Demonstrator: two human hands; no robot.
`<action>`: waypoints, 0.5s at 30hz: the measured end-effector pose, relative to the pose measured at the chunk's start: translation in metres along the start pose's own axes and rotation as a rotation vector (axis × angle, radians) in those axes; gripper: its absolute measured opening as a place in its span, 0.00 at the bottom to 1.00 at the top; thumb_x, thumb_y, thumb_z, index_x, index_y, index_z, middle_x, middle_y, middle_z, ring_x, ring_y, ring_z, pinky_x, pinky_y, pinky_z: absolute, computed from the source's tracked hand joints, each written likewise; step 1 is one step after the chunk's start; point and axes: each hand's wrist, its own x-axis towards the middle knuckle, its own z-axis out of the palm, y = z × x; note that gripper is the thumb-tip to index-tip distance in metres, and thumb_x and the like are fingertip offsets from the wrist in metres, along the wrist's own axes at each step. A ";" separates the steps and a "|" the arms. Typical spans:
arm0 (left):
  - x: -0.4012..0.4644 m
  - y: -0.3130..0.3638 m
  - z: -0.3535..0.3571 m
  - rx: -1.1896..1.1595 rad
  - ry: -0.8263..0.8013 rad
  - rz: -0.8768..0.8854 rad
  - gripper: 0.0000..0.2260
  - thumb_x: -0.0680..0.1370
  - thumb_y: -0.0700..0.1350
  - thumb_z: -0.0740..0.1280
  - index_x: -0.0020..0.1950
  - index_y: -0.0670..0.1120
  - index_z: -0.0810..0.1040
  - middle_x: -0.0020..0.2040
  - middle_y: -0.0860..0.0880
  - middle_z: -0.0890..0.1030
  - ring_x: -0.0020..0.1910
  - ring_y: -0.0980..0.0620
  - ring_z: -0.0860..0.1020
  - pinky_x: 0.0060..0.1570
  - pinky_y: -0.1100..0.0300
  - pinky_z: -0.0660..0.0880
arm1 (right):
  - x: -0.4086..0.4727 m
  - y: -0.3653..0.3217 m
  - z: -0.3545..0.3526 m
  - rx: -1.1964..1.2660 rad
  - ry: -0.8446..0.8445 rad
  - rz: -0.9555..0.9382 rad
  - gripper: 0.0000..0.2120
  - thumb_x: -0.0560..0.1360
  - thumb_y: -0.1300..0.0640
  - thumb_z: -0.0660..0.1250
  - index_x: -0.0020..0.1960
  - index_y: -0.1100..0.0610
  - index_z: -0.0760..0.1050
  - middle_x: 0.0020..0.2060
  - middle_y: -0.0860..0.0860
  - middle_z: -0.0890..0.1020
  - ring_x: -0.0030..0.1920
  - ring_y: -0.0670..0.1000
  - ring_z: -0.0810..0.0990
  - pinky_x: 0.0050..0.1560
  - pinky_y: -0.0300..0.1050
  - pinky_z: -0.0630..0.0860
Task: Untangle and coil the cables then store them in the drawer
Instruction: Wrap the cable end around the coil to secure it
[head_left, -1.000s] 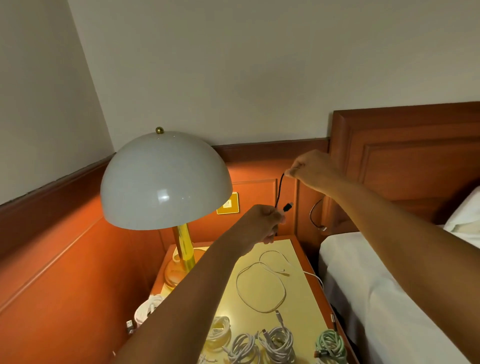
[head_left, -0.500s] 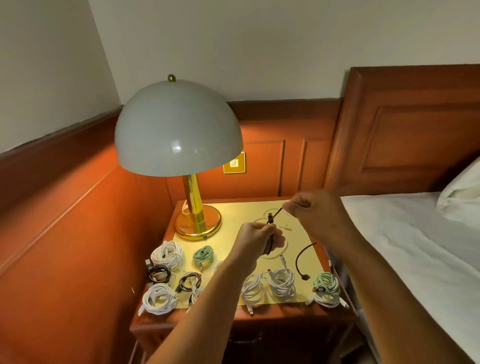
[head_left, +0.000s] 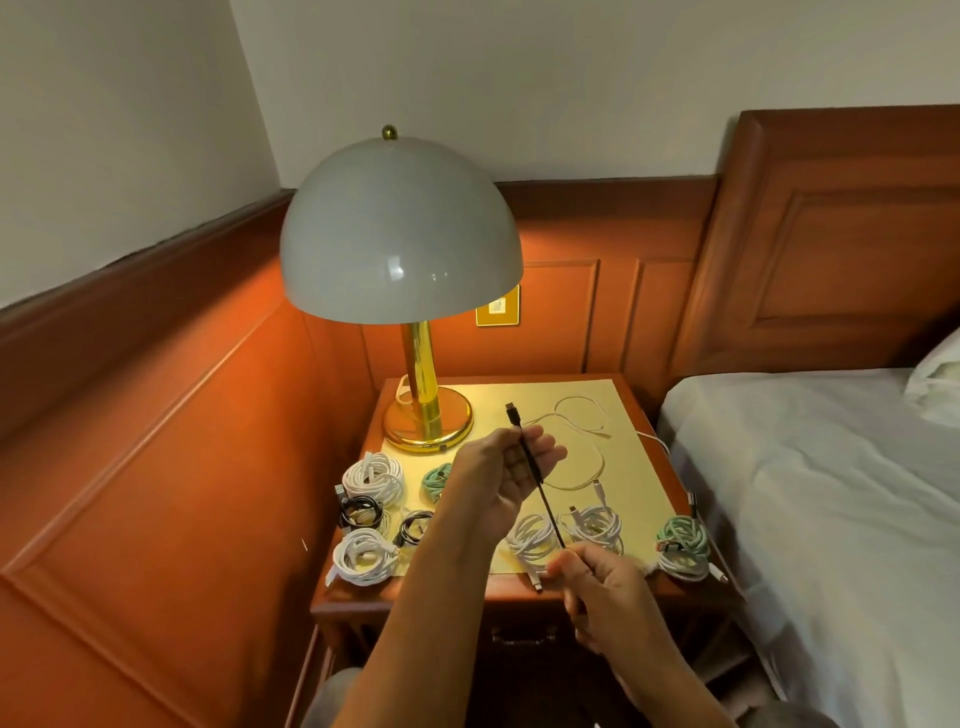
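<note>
A short black cable runs taut between my hands above the nightstand. My left hand holds it just below its upper plug, palm up, fingers loosely curled round it. My right hand pinches the lower end near the nightstand's front edge. A loose white cable lies uncoiled on the yellow mat. Several coiled cables sit along the front: white coils, black coils, green coils. The drawer below is closed, its handle visible.
A brass lamp with a white dome shade stands at the nightstand's back left. A bed with white sheets borders the right side. Wood panelling lines the walls, with a yellow socket plate behind the lamp.
The view tilted down. My right hand dropped from beside the headboard to the nightstand's front edge, drawing the black cable straight. My left hand turned palm up.
</note>
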 end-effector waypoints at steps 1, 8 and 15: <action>0.000 0.002 -0.002 -0.012 0.002 0.018 0.12 0.82 0.36 0.56 0.46 0.34 0.77 0.33 0.41 0.81 0.33 0.46 0.82 0.43 0.55 0.82 | 0.002 0.002 0.003 0.032 -0.020 0.032 0.17 0.81 0.50 0.59 0.45 0.63 0.76 0.25 0.52 0.68 0.22 0.45 0.62 0.22 0.37 0.60; -0.015 0.020 -0.011 0.173 -0.064 0.201 0.12 0.82 0.37 0.59 0.44 0.36 0.79 0.31 0.45 0.79 0.30 0.50 0.80 0.42 0.58 0.80 | 0.028 -0.002 -0.004 0.164 -0.179 0.076 0.14 0.83 0.57 0.56 0.49 0.63 0.77 0.27 0.50 0.66 0.25 0.45 0.61 0.24 0.37 0.60; -0.029 0.028 -0.005 0.298 -0.130 0.281 0.11 0.81 0.37 0.59 0.45 0.36 0.79 0.32 0.44 0.80 0.32 0.49 0.81 0.45 0.57 0.80 | 0.050 -0.033 -0.030 -0.168 -0.055 -0.034 0.12 0.82 0.58 0.59 0.47 0.58 0.80 0.27 0.49 0.68 0.25 0.43 0.62 0.25 0.38 0.60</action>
